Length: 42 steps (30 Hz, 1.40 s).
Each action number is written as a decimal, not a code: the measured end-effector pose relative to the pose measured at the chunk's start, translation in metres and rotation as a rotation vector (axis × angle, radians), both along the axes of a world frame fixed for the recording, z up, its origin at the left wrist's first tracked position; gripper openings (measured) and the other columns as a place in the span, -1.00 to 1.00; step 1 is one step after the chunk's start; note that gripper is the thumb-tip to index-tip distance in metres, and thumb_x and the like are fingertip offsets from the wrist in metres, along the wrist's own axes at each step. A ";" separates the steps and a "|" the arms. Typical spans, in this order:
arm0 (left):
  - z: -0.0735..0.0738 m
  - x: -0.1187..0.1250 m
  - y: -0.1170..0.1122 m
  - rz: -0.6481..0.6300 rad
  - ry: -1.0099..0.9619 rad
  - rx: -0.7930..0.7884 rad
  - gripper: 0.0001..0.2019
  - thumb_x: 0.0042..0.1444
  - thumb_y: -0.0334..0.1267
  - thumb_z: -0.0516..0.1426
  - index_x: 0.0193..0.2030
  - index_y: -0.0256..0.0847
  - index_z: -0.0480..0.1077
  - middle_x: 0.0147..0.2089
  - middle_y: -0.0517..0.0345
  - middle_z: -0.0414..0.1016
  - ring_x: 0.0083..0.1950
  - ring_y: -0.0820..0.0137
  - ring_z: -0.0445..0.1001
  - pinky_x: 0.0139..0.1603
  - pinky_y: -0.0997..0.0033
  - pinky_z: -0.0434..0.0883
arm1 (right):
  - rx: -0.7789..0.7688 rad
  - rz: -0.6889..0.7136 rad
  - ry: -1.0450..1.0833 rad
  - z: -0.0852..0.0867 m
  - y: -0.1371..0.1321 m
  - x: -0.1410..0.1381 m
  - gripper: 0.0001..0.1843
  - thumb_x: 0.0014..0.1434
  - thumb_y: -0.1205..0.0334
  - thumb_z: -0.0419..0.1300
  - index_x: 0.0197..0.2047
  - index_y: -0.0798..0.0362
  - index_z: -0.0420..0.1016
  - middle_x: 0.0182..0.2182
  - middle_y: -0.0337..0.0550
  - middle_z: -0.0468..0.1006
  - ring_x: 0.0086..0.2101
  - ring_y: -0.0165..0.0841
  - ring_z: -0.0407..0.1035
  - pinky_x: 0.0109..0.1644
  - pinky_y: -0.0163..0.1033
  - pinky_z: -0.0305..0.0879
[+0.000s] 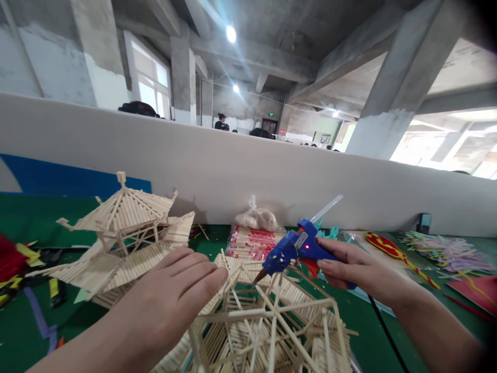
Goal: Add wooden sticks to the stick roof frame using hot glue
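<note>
A blue hot glue gun (287,250) is gripped in my right hand (341,261), its nozzle pointing down and left at the wooden stick frame (275,310). A clear glue stick (326,208) juts from its rear, and a small red light glows on its side. My left hand (176,290) is closed at the frame's upper left corner, fingers together and thumb against the sticks; the fingertips are hidden. Below the open frame lie slatted roof panels of the same pale sticks. Left of my hand stands a wooden stick pavilion (126,212) with a pointed roof.
Behind the frame lies a plastic pack of sticks (256,238). A white partition (217,160) crosses the back of the green table (23,331). Pastel strips (446,251) and a red-yellow braided piece (384,244) lie right. The gun's black cord (384,329) runs toward me.
</note>
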State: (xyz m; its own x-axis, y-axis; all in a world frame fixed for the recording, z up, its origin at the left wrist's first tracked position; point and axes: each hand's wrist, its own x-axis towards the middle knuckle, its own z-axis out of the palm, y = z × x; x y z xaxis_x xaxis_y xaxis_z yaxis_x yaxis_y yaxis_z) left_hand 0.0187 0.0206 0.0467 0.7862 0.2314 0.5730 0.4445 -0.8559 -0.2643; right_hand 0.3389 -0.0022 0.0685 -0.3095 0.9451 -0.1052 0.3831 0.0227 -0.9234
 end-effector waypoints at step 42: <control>-0.003 0.003 -0.005 0.007 -0.004 -0.043 -0.65 0.12 -0.47 -0.14 0.01 -0.31 0.27 -0.16 -0.04 0.47 -0.14 0.21 0.38 -0.06 0.11 0.23 | 0.059 0.032 0.040 0.003 0.011 -0.015 -0.55 0.11 0.04 0.13 0.03 0.05 0.29 -0.55 -0.35 0.22 -0.55 -0.50 0.08 -0.51 -0.40 0.04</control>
